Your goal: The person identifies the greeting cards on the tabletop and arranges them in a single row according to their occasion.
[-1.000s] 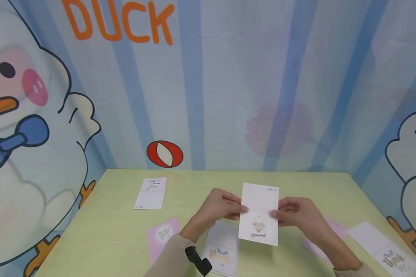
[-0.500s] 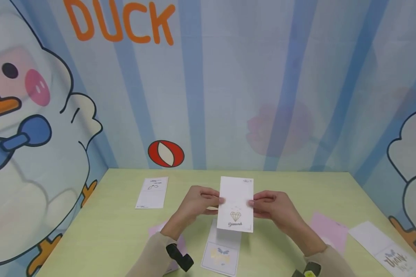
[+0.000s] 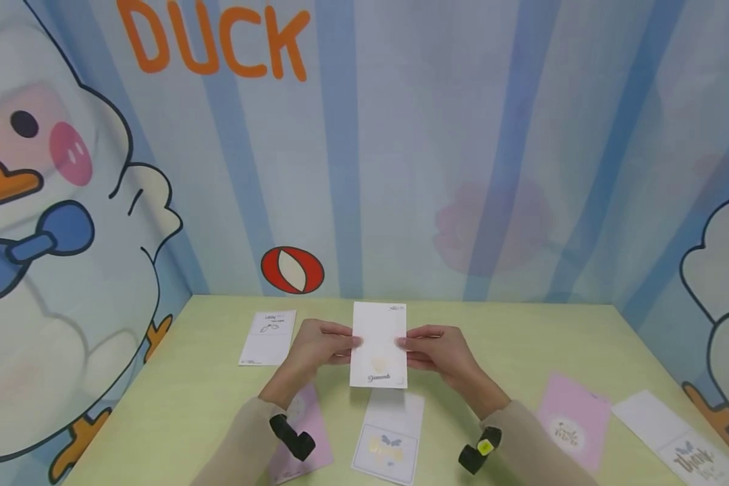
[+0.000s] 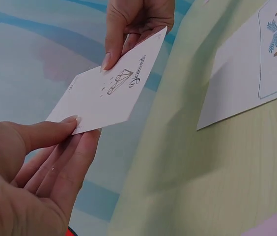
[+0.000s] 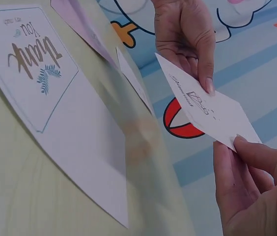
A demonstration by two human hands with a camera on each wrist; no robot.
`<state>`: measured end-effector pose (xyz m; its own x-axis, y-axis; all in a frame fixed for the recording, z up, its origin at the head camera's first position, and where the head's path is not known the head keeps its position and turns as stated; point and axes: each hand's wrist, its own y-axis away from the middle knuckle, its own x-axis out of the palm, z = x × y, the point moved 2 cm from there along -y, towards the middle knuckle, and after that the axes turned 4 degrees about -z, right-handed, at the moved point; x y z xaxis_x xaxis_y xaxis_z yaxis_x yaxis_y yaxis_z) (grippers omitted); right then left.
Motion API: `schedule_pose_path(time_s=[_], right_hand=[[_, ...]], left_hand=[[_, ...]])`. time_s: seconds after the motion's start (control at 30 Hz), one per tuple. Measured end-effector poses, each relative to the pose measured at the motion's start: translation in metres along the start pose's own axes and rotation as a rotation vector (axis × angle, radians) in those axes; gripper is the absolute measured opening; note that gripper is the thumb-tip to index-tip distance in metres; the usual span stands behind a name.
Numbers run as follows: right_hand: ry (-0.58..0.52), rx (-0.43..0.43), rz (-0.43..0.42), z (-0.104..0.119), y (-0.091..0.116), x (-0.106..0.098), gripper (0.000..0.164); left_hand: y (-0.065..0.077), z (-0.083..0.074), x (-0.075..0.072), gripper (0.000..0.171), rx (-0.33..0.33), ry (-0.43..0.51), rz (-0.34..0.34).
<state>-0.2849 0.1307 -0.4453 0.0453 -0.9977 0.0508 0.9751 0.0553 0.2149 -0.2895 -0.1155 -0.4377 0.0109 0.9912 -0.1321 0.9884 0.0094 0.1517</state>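
Note:
Between both hands a white greeting card (image 3: 379, 331) is held above the table, with a gold diamond drawing and the word "Diamonds" on its lower half. My left hand (image 3: 318, 347) pinches its left edge, thumb on the printed face and fingers behind. On the opposite edge, my right hand (image 3: 440, 347) pinches it the same way. The wrist views show both thumbs on the diamond card (image 4: 106, 93) and the fingers beneath it. Below the held card, a white "Thank You" card (image 3: 387, 439) lies on the table.
A white card (image 3: 267, 337) lies at the back left of the pale yellow table (image 3: 176, 378). One pink card (image 3: 306, 439) is partly under the left forearm; another pink card (image 3: 574, 425) lies right, beside a white thank-you card (image 3: 680, 439). A printed duck curtain (image 3: 395, 148) stands behind.
Both hands have carried the diamond card to the left and slightly farther back, from right of the middle to above the central thank-you card. The grip looks the same.

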Motion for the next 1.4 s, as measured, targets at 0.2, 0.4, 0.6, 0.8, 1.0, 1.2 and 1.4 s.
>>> schedule_pose_path(time_s=[0.2, 0.4, 0.6, 0.8, 1.0, 1.2, 1.4], right_hand=[[0.017, 0.025, -0.018, -0.006, -0.022, 0.019, 0.032], [0.061, 0.054, -0.027, -0.009, -0.038, 0.041, 0.025], [0.05, 0.075, -0.01, -0.014, -0.05, 0.063, 0.024], [0.023, 0.088, -0.008, -0.02, -0.063, 0.079, 0.025], [0.034, 0.082, -0.002, -0.026, -0.075, 0.094, 0.025], [0.115, 0.098, -0.076, -0.027, -0.082, 0.107, 0.019], [0.255, 0.08, -0.171, -0.023, -0.089, 0.121, 0.017]], left_hand=[[-0.011, 0.009, -0.013, 0.03, -0.045, -0.064, -0.086], [-0.021, 0.019, -0.027, 0.026, -0.06, -0.104, -0.149], [-0.027, 0.024, -0.046, 0.028, -0.075, -0.143, -0.207], [-0.033, 0.027, -0.06, 0.028, -0.087, -0.166, -0.248], [-0.038, 0.029, -0.068, 0.028, -0.096, -0.227, -0.277], [-0.046, 0.031, -0.073, 0.025, -0.042, -0.376, -0.316], [-0.053, 0.033, -0.077, 0.022, -0.032, -0.467, -0.332]])
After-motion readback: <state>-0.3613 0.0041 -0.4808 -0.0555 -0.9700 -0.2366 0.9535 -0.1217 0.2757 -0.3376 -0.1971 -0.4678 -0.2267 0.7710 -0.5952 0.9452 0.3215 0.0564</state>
